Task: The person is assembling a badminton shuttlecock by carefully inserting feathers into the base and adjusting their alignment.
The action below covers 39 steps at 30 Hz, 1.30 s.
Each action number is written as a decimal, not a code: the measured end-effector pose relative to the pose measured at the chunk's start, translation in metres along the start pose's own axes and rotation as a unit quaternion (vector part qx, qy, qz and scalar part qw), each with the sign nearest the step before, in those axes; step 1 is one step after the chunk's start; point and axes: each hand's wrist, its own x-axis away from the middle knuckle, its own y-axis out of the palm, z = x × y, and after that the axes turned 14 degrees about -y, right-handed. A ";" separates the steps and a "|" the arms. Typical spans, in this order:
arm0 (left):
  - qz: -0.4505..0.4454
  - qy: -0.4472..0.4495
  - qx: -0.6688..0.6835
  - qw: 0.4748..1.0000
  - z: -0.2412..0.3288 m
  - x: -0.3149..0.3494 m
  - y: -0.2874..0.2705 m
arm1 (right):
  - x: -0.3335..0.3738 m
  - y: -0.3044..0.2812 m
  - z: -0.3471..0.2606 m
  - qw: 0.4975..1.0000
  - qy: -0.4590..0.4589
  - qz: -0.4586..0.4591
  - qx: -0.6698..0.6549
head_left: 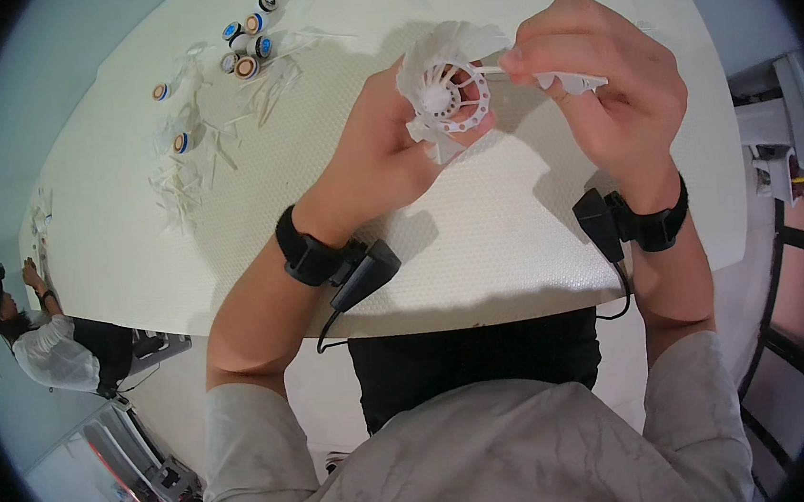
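My left hand [393,151] is wrapped around a partly feathered white shuttlecock [437,104]. Its round skirt has a ring of small holes and thin spokes meeting at a hub, with white feathers fanning out along the upper and left side. Opposite it, my right hand [612,80] pinches a white feather [574,81]. The feather's pale shaft [493,70] points left and reaches the edge of the ring; I cannot tell whether it sits in a hole. Both wrists wear black straps with boxy devices.
On the white table [478,244], several shuttlecock heads [247,67] with coloured ends lie at the far left, among loose white feathers [273,85]. More feathers [177,189] lie nearer. Another person [56,339] sits at the table's left edge. Shelving [778,122] stands at the right.
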 end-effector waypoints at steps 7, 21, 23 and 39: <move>-0.003 0.039 0.031 0.999 -0.004 -0.001 -0.001 | 0.005 0.001 0.004 0.998 0.042 0.001 -0.040; -0.003 0.074 -0.042 0.996 -0.008 -0.004 -0.004 | 0.018 0.011 0.002 0.838 0.397 0.134 -0.350; -0.003 0.086 -0.055 0.995 -0.008 -0.005 -0.004 | 0.020 0.012 0.003 0.830 0.413 0.127 -0.354; 0.018 0.066 -0.041 0.997 -0.005 -0.005 0.001 | 0.012 0.010 -0.002 0.828 0.442 0.136 -0.317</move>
